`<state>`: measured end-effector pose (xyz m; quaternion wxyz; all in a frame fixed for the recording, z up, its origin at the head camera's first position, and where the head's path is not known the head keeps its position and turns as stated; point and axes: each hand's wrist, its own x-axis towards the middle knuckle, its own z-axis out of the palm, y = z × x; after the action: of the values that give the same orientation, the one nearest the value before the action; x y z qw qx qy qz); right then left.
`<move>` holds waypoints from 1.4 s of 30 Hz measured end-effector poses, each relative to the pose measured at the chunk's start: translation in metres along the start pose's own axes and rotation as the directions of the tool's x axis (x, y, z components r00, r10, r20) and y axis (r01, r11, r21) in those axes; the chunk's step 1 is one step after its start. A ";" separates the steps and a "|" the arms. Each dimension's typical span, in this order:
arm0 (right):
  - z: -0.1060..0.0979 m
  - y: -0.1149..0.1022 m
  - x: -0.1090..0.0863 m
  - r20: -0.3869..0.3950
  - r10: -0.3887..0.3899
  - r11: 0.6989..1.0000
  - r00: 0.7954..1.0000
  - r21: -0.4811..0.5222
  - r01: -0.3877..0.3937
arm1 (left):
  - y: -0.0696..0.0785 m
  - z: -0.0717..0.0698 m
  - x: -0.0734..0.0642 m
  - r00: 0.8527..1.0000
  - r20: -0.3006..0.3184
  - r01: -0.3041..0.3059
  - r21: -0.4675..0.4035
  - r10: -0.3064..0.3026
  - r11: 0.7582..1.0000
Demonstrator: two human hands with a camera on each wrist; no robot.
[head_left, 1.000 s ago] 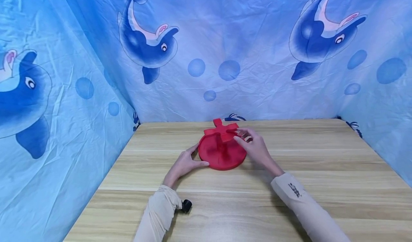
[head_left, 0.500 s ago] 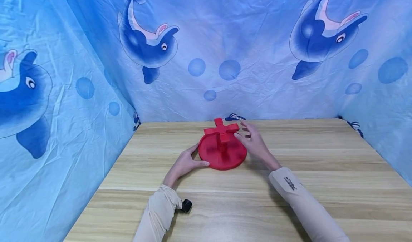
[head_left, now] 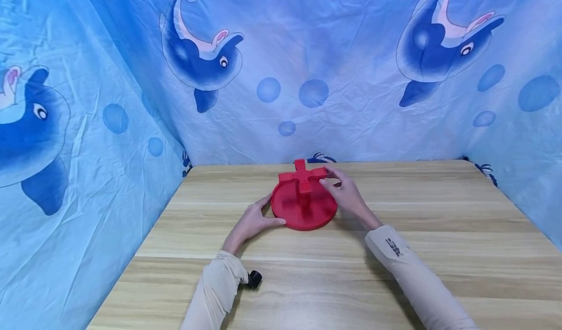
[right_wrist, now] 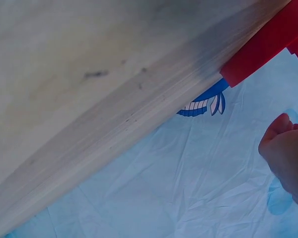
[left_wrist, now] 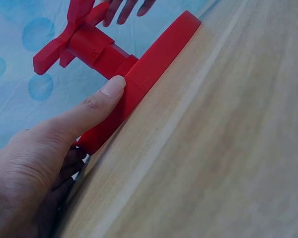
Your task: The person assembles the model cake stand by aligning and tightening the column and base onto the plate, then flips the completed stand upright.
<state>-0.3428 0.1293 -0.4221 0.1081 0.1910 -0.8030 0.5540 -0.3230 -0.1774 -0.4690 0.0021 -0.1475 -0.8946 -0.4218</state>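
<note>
A red round base [head_left: 322, 213] lies on the wooden table, with a post [left_wrist: 93, 47] rising from it. On top of the post is a red cross-shaped handle [head_left: 302, 175] with several arms. My left hand [head_left: 251, 223] holds the left rim of the base, thumb in front and fingers round the far side. My right hand [head_left: 348, 196] has thumb and index finger at the handle's right arm, pinching its end. In the left wrist view, its fingertips show beside the handle. The right wrist view catches only part of that hand, and the contact is cut off.
The wooden table [head_left: 219, 291] ends at a blue dolphin-print curtain [head_left: 351, 125] behind and along the sides. A small black object [head_left: 254, 280] sits at the left sleeve cuff. Dark blue printed rope ends show at the table's back edge.
My right hand let go of the handle, its fingers spread, then closed on the right arm again. The handle has turned slightly clockwise seen from above. My left hand stays on the base.
</note>
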 end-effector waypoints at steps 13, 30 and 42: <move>-0.003 -0.004 -0.005 -0.082 0.030 0.999 0.996 0.039 -0.027 | 0.002 -0.001 -0.001 1.000 -0.003 -0.009 0.002 0.009 1.000; -0.001 -0.009 -0.023 -0.022 -0.040 0.997 0.999 -0.062 0.038 | 0.001 -0.001 -0.001 1.000 0.004 -0.013 -0.010 0.013 1.000; -0.008 -0.007 -0.018 -0.105 -0.035 0.998 0.994 -0.059 0.029 | 0.001 0.000 -0.002 1.000 -0.002 -0.028 0.001 0.028 1.000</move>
<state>-0.3241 0.1381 -0.4204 0.1649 0.1711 -0.8087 0.5381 -0.3206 -0.1774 -0.4686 0.0091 -0.1597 -0.8927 -0.4214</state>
